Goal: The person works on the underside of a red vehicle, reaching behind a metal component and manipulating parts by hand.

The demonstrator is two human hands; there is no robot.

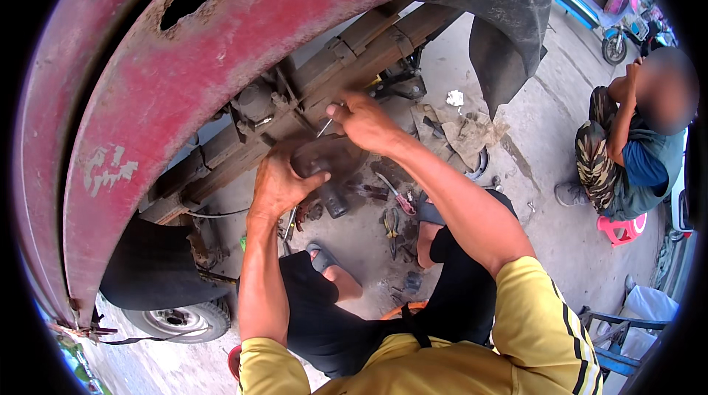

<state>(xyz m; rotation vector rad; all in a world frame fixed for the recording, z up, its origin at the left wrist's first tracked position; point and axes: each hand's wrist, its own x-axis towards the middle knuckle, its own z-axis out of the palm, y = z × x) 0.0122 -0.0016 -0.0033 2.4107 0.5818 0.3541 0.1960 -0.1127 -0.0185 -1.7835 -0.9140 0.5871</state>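
Under the red wheel arch, my left hand (pixel 279 185) is closed around a dark, greasy metal part, its thumb across the side. A stubby dark cylinder (pixel 336 202) points down from that part toward the ground; the rest is blurred and partly behind my fingers. My right hand (pixel 361 123) is up beside the leaf spring (pixel 313 92), fingers curled on a thin metal rod (pixel 323 128) that slants down toward the dark part. The rod's other end is hidden in my grip. Below my hands, pliers (pixel 390 224) and a red-handled tool (pixel 404 203) lie on the concrete.
A rusted red fender (pixel 221 48) arches overhead, with a black mudguard (pixel 509 26) hanging at its right. A wheel (pixel 184 321) stands lower left. A dirty cloth (pixel 468 137) lies ahead. At right, a person (pixel 638 151) sits on a pink stool (pixel 623 229).
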